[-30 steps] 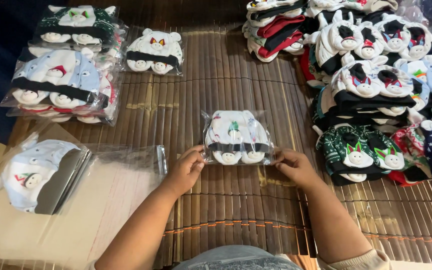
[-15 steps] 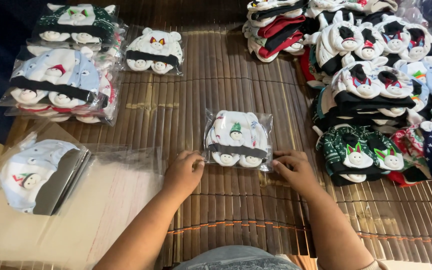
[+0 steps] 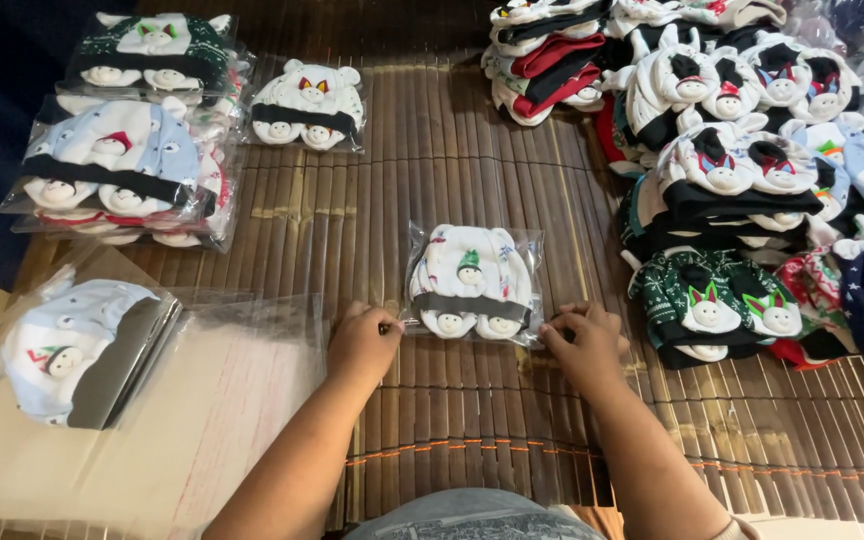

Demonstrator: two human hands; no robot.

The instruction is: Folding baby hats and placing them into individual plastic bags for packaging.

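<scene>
A white baby hat with small animal faces sits inside a clear plastic bag (image 3: 472, 283) on a brown bamboo mat (image 3: 432, 190). My left hand (image 3: 362, 343) pinches the bag's near left corner. At the near right corner, my right hand (image 3: 582, 342) pinches the bag's edge. The bag lies flat on the mat between both hands.
Bagged hats are stacked at the far left (image 3: 122, 180), with one single bagged hat (image 3: 304, 105) beside them. A big heap of loose hats (image 3: 742, 170) fills the right side. A hat on a card form (image 3: 62, 345) and empty clear bags (image 3: 222, 400) lie at the near left.
Both hands slid down from the bag's sides to its near edge. The bagged hat has stayed in about the same spot on the mat.
</scene>
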